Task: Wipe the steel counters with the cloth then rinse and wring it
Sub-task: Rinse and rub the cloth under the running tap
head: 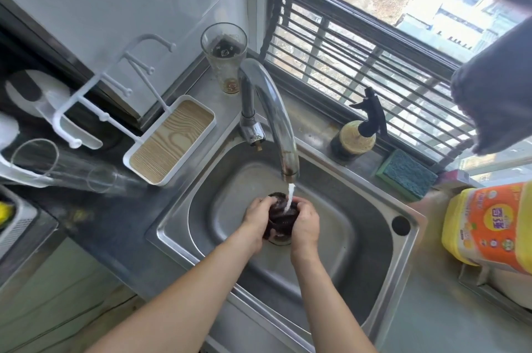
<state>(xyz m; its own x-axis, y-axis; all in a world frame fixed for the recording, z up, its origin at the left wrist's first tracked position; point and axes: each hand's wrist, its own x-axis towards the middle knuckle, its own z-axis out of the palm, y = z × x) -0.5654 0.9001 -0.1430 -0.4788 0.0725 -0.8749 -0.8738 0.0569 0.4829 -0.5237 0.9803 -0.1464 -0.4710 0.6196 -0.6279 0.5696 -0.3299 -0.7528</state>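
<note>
Rinse step in hand; left hand (257, 215) and right hand (305, 221) grip bunched cloth (280, 215) under running faucet (276, 110), mid-sink (374, 237); wringing judged next, needing opposed twist.

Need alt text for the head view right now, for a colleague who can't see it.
Both hands, left hand and right hand, grip a dark cloth under running water from the faucet over a steel sink. A sponge and spray bottle sit on the window ledge behind.

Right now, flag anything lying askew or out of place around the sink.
One clear glass lies tipped on its side on the counter left of the sink. Otherwise nothing stands out: both hands hold the dark cloth under the running tap.
</note>
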